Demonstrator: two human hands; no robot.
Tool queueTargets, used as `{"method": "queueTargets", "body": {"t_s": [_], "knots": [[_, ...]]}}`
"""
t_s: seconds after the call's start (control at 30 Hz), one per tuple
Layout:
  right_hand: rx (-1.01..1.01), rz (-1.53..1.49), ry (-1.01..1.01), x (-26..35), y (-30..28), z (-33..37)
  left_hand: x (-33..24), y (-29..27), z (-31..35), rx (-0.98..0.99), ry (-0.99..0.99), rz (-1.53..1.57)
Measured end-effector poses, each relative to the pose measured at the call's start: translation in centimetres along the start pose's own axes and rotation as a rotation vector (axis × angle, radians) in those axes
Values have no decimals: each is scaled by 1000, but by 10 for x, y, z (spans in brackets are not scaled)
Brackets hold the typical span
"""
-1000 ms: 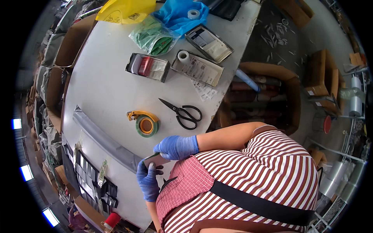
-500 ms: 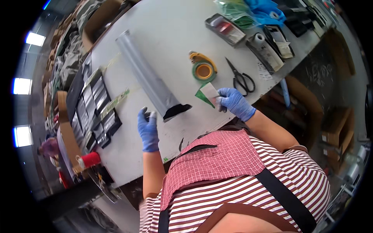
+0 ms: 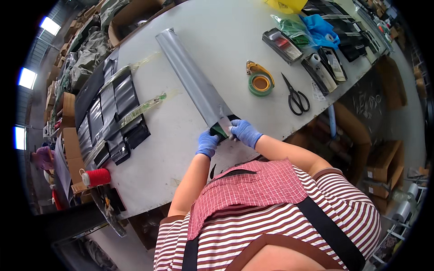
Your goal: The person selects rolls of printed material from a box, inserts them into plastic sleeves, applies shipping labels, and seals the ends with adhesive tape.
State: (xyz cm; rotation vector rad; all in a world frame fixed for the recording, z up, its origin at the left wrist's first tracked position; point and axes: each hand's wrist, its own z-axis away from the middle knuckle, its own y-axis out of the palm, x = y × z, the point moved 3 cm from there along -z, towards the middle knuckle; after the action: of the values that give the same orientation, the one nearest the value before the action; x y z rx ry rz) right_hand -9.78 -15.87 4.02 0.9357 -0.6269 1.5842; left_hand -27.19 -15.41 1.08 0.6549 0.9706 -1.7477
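Observation:
A long grey flattened tube (image 3: pixel 192 77), probably of plastic or fabric, lies slantwise across the white table, its black-lined near end toward me. My left hand (image 3: pixel 208 144), in a blue glove, is closed on the left side of that end. At the right side of the end, my right hand (image 3: pixel 245 133), also gloved in blue, pinches a white-and-green card (image 3: pixel 224 124). The card lies against the mouth of the tube; how far it goes inside is hidden. Right of the tube are a yellow tape dispenser (image 3: pixel 261 83) with green tape and black-handled scissors (image 3: pixel 296 97).
Flat black and grey packs (image 3: pixel 113 113) bound with clear tape lie at the left, with a red thread spool (image 3: pixel 96 177) by the table edge. Open trays (image 3: pixel 282 45) and a blue plastic bag (image 3: pixel 319 29) occupy the far right. Cardboard boxes (image 3: pixel 384 169) stand below.
Both hands have come together at the tube's near end. My right hand has brought the card leftward to it, and my left hand, formerly open beside it, has closed on the end.

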Motion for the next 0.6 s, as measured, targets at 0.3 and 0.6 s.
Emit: {"method": "queueTargets", "body": {"t_s": [0.3,0.6], "knots": [[-384,-234,-62,5,43,-62,19,-8,0,69,4,53],[-316,-265,-146,3,31,-67,-76,-25,32,-476,750,-512]]}}
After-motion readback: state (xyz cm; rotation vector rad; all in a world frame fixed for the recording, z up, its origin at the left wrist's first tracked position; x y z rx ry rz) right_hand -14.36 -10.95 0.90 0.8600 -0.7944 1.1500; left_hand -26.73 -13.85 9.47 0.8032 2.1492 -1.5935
